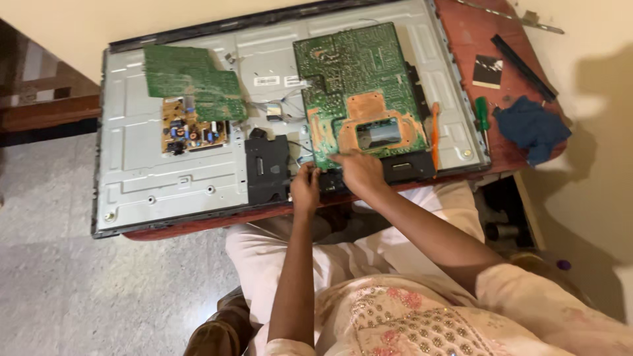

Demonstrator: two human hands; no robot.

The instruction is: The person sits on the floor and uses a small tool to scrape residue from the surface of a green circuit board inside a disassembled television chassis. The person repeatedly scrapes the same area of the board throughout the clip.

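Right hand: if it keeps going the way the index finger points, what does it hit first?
The right hand points up-left across the large green circuit board. It looks already at the board's lower edge, so it would likely meet that board first; whether it touches yet is unclear.

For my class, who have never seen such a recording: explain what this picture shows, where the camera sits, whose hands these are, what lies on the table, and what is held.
The single picture comes from a camera worn on a person's head, looking down. The two bare hands are that person's own. On a reddish table lies a flat television with its back removed, metal side up. Two green circuit boards rest on it: a large board and a smaller board. The left hand and right hand both touch the large board's lower edge; whether they grip anything is hidden. To the right lie a green-handled screwdriver and a blue cloth.
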